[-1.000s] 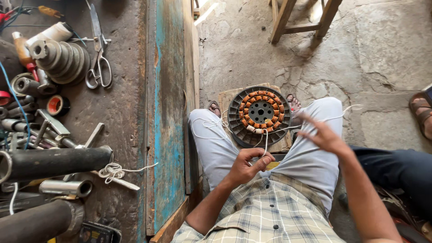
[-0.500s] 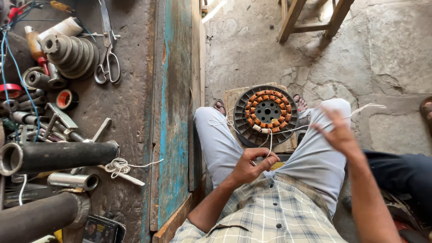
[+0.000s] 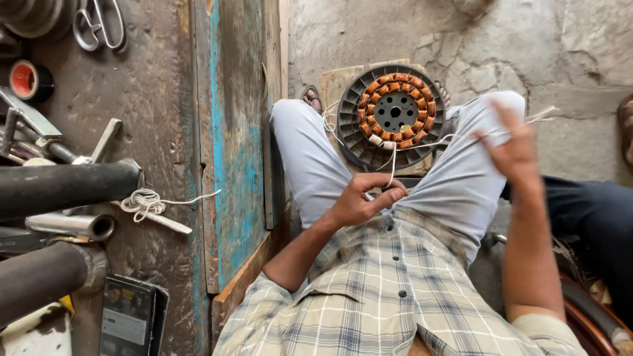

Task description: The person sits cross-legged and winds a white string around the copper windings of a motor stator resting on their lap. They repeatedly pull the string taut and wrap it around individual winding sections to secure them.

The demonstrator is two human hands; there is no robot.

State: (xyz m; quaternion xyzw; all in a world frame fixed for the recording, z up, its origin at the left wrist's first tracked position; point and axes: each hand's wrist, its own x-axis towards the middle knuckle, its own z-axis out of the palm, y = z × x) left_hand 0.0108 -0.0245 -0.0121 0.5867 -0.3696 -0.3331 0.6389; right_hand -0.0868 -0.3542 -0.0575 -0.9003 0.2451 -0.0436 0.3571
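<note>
Since half a second ago the view has dropped and pushed in, so the scissors (image 3: 99, 26) now sit cut off at the top edge, and the right hand (image 3: 511, 148) has pulled a little further out to its side, blurred.

On the dark worktop (image 3: 151, 99) at the left lie a red tape roll (image 3: 28, 79), black pipes (image 3: 66, 188), a loose bundle of white cord (image 3: 144, 203) and a phone (image 3: 128, 316) at the bottom edge. A worn blue board (image 3: 234, 132) stands between the worktop and the person's legs.

The left hand (image 3: 359, 198) rests low against the lap, thumb and forefinger pinched shut on a white cord (image 3: 393, 158) that runs straight up from it to the motor stator (image 3: 395, 112). The stator lies flat on a small wooden board (image 3: 333, 82) between the knees, directly ahead of the left hand and nearer to it than to the right; its copper coils form a ring around a dark hub.

From the stator's lower edge the cord also stretches rightward across the thigh to the right hand, which is raised over the right knee with fingers spread, the cord's end trailing beyond the fingertips. Motion blur hides whether those fingers actually grip it.
</note>
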